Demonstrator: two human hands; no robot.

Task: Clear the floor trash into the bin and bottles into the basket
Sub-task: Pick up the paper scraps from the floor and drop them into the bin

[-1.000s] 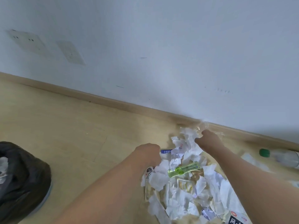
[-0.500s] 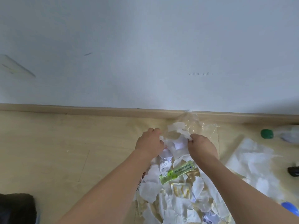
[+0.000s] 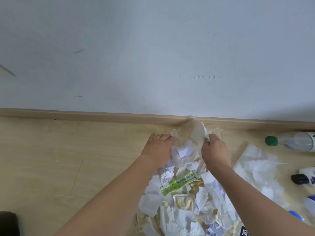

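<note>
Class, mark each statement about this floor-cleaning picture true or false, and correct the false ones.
1. Both hands are at the far end of the paper pile, near the skirting board. True: the left hand and right hand meet the pile of torn paper there.
2. The right hand hangs idle. False: its grip pinches clear plastic wrap.
3. A bottle with a green cap lies on the floor at the right. True: the green-capped bottle lies on its side.
4. The wrapper in the middle of the pile is red. False: the wrapper is green.
5. The bottle stands in a basket. False: no basket is in view.
</note>
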